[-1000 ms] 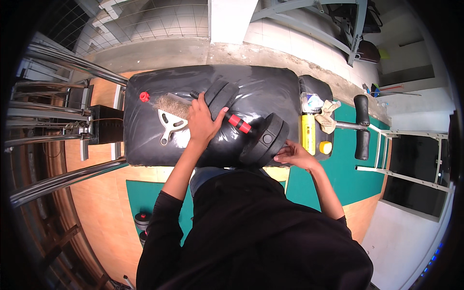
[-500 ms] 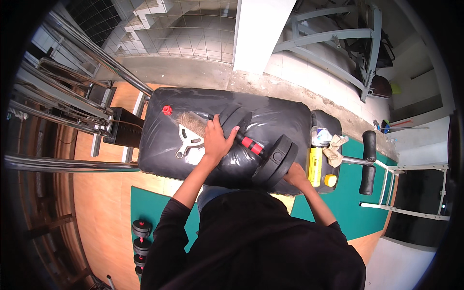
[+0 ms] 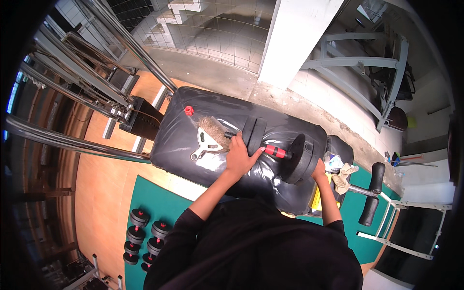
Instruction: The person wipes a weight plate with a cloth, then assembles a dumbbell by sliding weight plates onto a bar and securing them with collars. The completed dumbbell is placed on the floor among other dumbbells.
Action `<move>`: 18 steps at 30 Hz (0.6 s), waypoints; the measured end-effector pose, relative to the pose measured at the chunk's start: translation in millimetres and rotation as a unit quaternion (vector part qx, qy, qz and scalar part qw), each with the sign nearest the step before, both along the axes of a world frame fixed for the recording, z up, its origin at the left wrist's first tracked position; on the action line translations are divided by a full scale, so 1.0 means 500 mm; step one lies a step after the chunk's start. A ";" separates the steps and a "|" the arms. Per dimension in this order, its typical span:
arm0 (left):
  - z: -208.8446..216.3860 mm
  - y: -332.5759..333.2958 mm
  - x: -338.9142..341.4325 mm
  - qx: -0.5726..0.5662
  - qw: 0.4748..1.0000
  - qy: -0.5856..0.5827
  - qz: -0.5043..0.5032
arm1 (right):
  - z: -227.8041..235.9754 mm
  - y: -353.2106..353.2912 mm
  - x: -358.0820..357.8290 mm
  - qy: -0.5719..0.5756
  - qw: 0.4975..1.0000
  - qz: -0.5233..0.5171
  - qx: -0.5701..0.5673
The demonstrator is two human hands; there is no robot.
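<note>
A dumbbell with black plates at both ends and a red and black handle (image 3: 274, 151) lies across a black padded bench (image 3: 212, 176). My left hand (image 3: 240, 157) grips its left plates (image 3: 254, 134), with fingers by the bare bar end and the thumb toward the handle. Around the outer side of the right plates (image 3: 298, 159) is my right hand (image 3: 319, 170), its fingers mostly hidden. Left of the dumbbell lies a brush with tan bristles (image 3: 213, 131) and a white holed handle (image 3: 200, 149). A small red collar nut (image 3: 189, 110) rests near the bench's far left corner.
A crumpled beige cloth (image 3: 342, 177) and a yellow container (image 3: 316, 200), partly hidden by my right arm, sit at the bench's right end. Several dumbbells (image 3: 139, 217) stand on the green mat (image 3: 181, 195). Chrome rails (image 3: 77, 140) rise at left.
My view has turned, so the bench appears more tilted. Relative to the bench, the dumbbell's right end has swung away from me, with both hands still on it.
</note>
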State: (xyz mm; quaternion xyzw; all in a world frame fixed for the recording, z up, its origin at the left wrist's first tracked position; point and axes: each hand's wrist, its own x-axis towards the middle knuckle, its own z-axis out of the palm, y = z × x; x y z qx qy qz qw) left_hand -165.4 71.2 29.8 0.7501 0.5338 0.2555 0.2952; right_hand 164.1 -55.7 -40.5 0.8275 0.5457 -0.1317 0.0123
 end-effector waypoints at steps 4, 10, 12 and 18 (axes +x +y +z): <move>0.002 0.035 -0.041 -0.082 0.993 -0.081 -0.012 | 0.009 -0.016 -0.024 0.015 0.995 0.015 0.101; -0.126 0.266 -0.224 0.023 0.986 -0.102 0.130 | -0.060 -0.056 0.012 0.022 0.991 0.019 0.134; -0.196 0.351 -0.293 -0.020 0.980 -0.032 0.197 | -0.083 -0.064 0.023 0.041 0.986 -0.007 0.161; -0.275 0.460 -0.304 -0.085 0.982 0.061 0.156 | -0.113 -0.093 0.037 0.008 0.984 -0.007 0.176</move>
